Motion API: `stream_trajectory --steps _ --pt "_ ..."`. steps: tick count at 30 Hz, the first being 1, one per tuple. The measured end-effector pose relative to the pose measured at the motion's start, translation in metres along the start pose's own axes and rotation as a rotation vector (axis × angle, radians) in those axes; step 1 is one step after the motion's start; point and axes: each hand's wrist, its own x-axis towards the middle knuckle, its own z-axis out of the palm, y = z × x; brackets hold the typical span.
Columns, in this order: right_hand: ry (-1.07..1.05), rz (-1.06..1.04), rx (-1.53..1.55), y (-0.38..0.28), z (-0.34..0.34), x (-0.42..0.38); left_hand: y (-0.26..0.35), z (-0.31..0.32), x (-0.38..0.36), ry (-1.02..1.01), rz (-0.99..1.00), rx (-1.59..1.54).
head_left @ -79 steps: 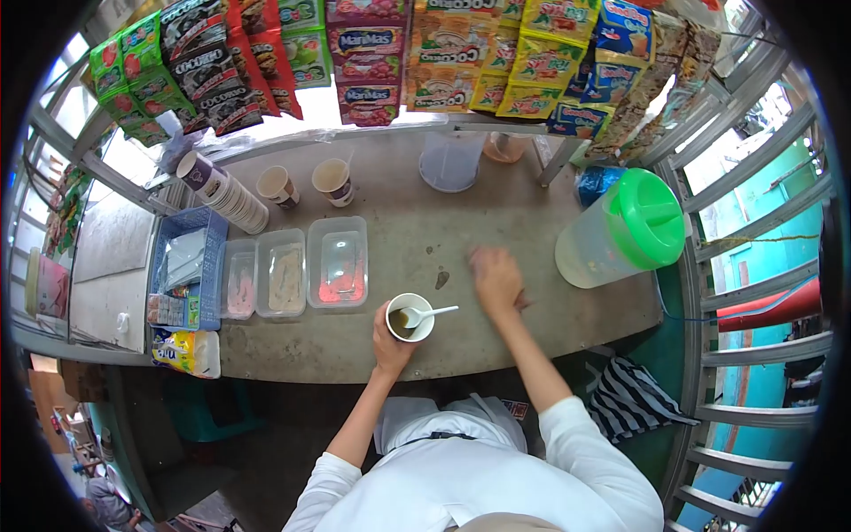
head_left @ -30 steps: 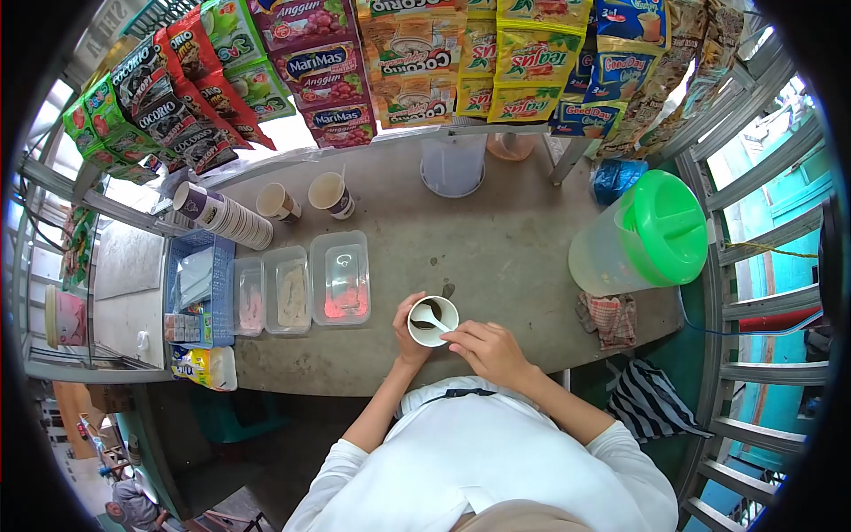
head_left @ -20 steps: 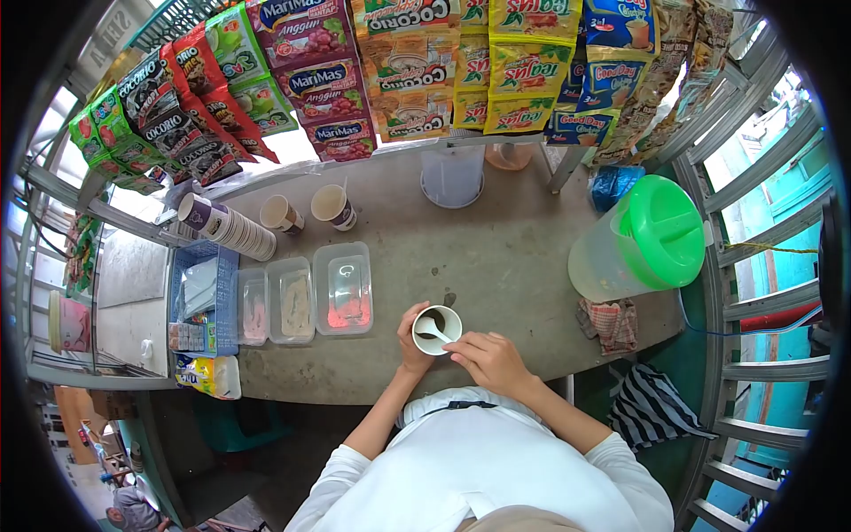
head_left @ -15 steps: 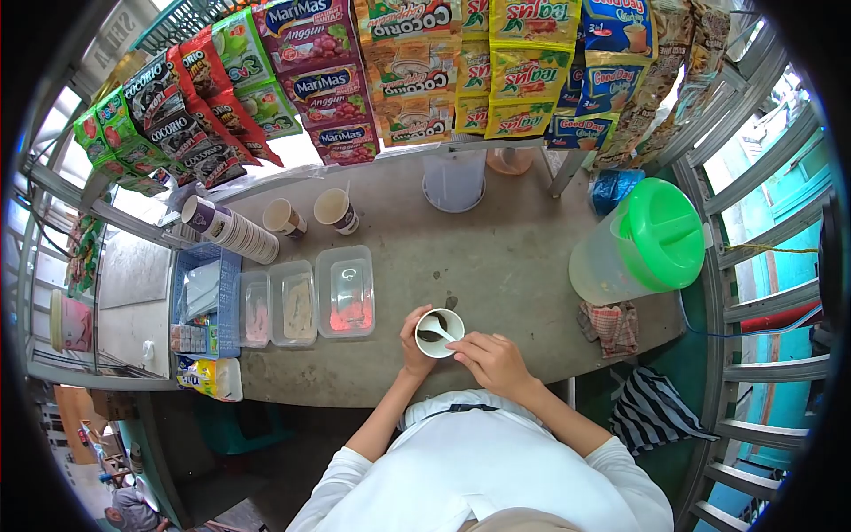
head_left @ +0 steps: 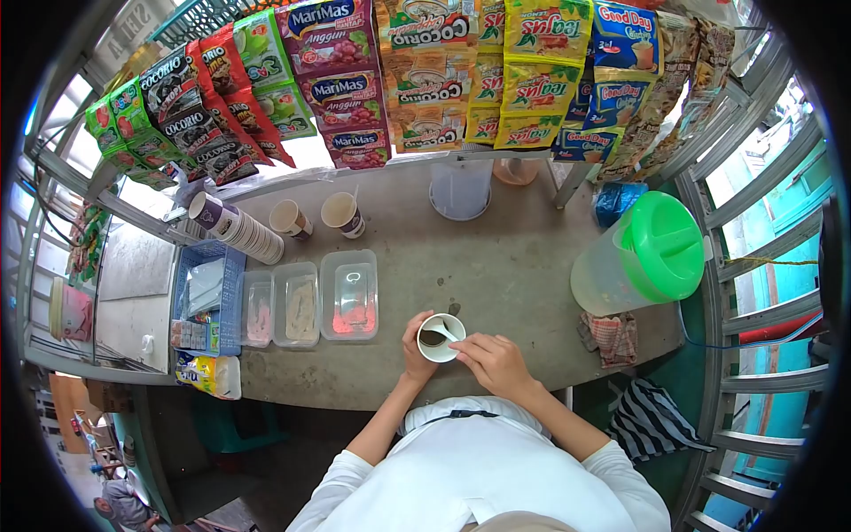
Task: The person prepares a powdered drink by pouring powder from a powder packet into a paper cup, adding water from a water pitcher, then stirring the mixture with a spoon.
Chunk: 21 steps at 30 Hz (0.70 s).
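Note:
My left hand (head_left: 417, 348) is wrapped around a white paper cup (head_left: 441, 353) near the front edge of the counter. Dark brown liquid (head_left: 432, 338) shows inside the cup. Between the fingers of my right hand (head_left: 493, 362) is the handle of a white plastic spoon (head_left: 446, 332), whose bowl dips into the cup. Left of the cup are three clear plastic containers; the nearest one (head_left: 349, 321) holds pink powder, the middle one (head_left: 295, 306) something beige.
Two paper cups (head_left: 342, 216) and a stack of cups (head_left: 236, 229) are at the back left, by a blue basket (head_left: 209, 253). A green-lidded jug (head_left: 634, 257) and a checked cloth (head_left: 612, 337) sit at right. Drink sachets (head_left: 428, 80) hang overhead.
The spoon has shifted inside the cup, its bowl now higher and further back. My hands keep their holds. The whole view has tilted slightly.

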Motion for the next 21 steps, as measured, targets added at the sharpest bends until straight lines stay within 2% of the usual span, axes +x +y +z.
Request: stream_trajectory --steps 5,11,17,21 --pt "-0.062 -0.006 0.028 -0.0002 0.0017 -0.0076 0.0043 0.0001 0.0039 0.005 -0.002 -0.008" --pt "0.022 0.010 0.014 0.0005 0.0058 -0.0050 0.0032 0.0001 0.0040 -0.007 0.014 -0.001" --pt "-0.028 0.013 0.026 -0.0013 0.0021 -0.0068 0.0002 0.0002 0.0005 -0.011 -0.006 0.000" --pt "0.013 0.010 0.013 -0.0004 0.0047 -0.0052 0.0021 0.0008 0.0031 -0.002 0.014 -0.009"
